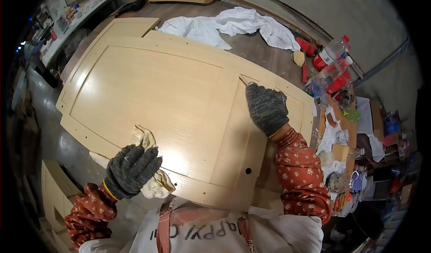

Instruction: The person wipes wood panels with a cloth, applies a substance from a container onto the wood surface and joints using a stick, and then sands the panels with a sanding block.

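The right hand (268, 109), in a dark grey knitted glove, is clenched around a thin pale piece (243, 79) whose pointed end sticks out past the fist; most of it is hidden, so its kind cannot be told. That end lies at the far corner of the smaller of two recessed fields on one pale wooden panel (152, 95), which lies flat beneath the fist. The left hand (132, 170), gloved alike, lies over one bunched cream cloth (157, 184) at the panel's near left edge; the cloth shows beyond the fingers and below them, but whether they pinch it I cannot tell. Two red flowered sleeves (300, 181) lead back to one white apron (211, 233) with two red straps. One large dark hole (248, 170) pierces the panel near its near right part, among smaller ones. The panel rests on a brown table (265, 54), where one crumpled white sheet (238, 24) lies along the far side. Right of that sit one yellowish lump (298, 58) and two clear bottles with red caps (331, 54). One green bottle (351, 115) lies nearer, among mixed clutter.
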Demonstrator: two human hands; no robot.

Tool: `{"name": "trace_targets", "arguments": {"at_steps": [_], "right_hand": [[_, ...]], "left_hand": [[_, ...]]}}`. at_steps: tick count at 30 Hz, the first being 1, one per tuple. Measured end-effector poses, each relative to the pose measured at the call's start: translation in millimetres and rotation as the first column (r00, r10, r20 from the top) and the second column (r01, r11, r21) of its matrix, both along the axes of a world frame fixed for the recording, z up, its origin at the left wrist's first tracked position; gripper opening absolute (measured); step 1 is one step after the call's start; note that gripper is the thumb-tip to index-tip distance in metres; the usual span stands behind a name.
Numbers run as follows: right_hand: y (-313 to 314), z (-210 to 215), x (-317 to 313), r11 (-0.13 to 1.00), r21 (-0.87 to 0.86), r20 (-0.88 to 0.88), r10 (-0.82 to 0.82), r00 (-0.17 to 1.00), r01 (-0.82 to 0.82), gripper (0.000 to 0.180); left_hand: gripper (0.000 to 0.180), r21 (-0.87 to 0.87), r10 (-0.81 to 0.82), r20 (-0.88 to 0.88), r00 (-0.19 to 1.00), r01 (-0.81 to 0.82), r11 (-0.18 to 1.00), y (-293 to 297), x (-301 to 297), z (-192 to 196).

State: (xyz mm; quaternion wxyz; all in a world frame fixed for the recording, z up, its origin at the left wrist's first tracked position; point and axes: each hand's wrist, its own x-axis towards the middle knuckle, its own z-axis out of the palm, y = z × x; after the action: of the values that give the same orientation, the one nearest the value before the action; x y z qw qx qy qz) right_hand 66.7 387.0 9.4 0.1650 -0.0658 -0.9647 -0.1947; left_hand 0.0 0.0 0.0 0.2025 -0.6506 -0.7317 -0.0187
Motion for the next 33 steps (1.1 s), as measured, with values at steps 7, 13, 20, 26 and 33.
{"name": "trace_targets", "arguments": {"at_steps": [7, 13, 20, 26, 33], "right_hand": [[14, -4, -19, 0.989, -0.141, -0.098, 0.041, 0.994, -0.054, 0.016], [17, -13, 16, 0.975, -0.135, -0.227, 0.144, 0.963, -0.177, 0.019], [107, -29, 14, 0.951, -0.308, -0.441, -0.111, 0.891, -0.034, 0.028], [92, -44, 27, 0.838, -0.483, -0.232, -0.402, 0.886, 0.254, 0.039], [118, -56, 90, 0.799, -0.516, -0.239, -0.480, 0.844, 0.309, 0.040]], "left_hand": [[0.040, 0.038, 0.008, -0.063, 0.998, -0.006, 0.999, 5, -13, 7], [0.037, 0.157, -0.129, -0.013, 0.992, 0.129, 0.979, 4, -2, -12], [0.038, 0.246, -0.235, -0.059, 0.970, 0.242, 0.939, 18, 23, -23], [0.034, 0.303, -0.339, 0.049, 0.940, 0.309, 0.901, 16, 4, -20], [0.026, 0.155, 0.164, -0.016, 0.986, -0.159, 0.975, 37, -41, -1]]}}
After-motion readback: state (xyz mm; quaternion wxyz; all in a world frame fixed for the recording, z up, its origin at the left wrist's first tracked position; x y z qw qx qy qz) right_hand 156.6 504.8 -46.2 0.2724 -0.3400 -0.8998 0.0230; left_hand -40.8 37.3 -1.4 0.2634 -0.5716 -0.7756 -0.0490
